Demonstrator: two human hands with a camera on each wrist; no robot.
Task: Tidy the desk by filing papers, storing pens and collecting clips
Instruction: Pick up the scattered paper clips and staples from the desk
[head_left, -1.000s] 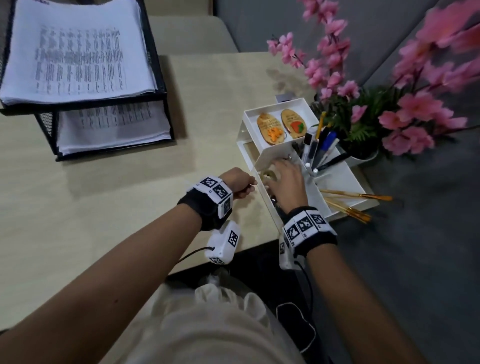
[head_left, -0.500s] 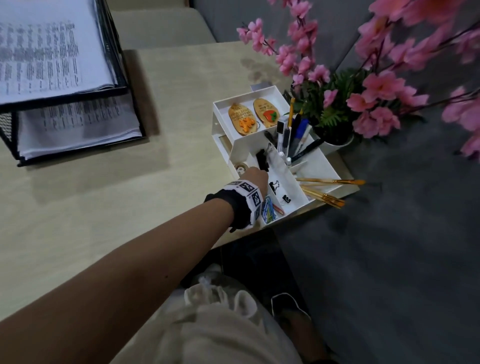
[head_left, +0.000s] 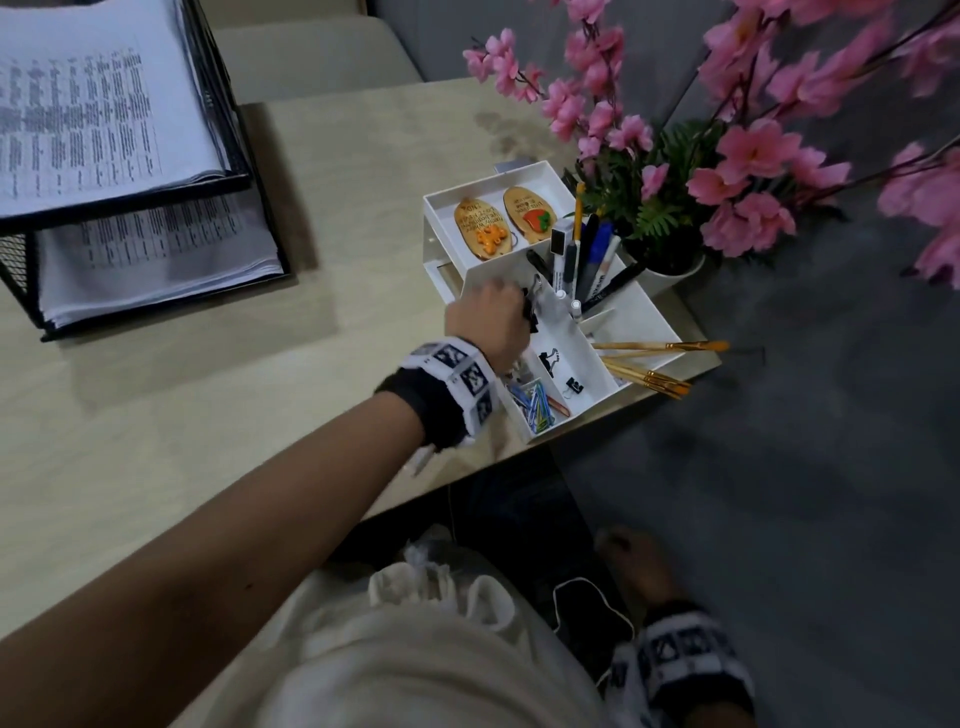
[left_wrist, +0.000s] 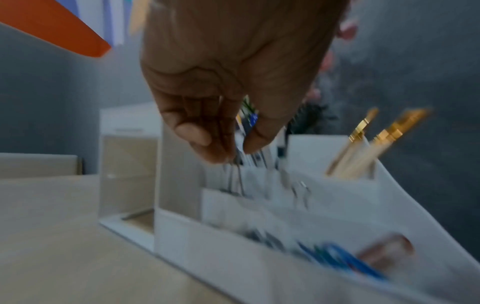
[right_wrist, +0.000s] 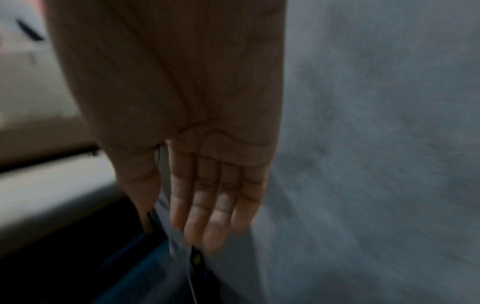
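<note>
My left hand (head_left: 488, 317) hovers over the middle compartment of the white desk organizer (head_left: 587, 415). It pinches a black binder clip (head_left: 531, 309) by its wire handles. In the left wrist view the thumb and fingers of the left hand (left_wrist: 228, 144) close on the blurred wires of the binder clip (left_wrist: 237, 176). Two more small binder clips (head_left: 550, 361) lie in that compartment. Coloured paper clips (head_left: 535, 408) fill the front one. Pens (head_left: 587, 260) stand in the holder behind. My right hand (right_wrist: 179, 230) hangs beside the desk, fingers straight and holding nothing.
A black mesh paper tray (head_left: 249, 176) with stacked printed papers (head_left: 93, 114) sits at the back left of the desk. Gold-handled brushes (head_left: 654, 345) stick out of the organizer's right side. A pot of pink flowers (head_left: 670, 270) stands right behind it. Two wooden tags (head_left: 480, 228) lie in the top tray.
My right hand has left the organizer and dropped down beside the desk. My left hand has moved right onto the organizer and now holds a binder clip.
</note>
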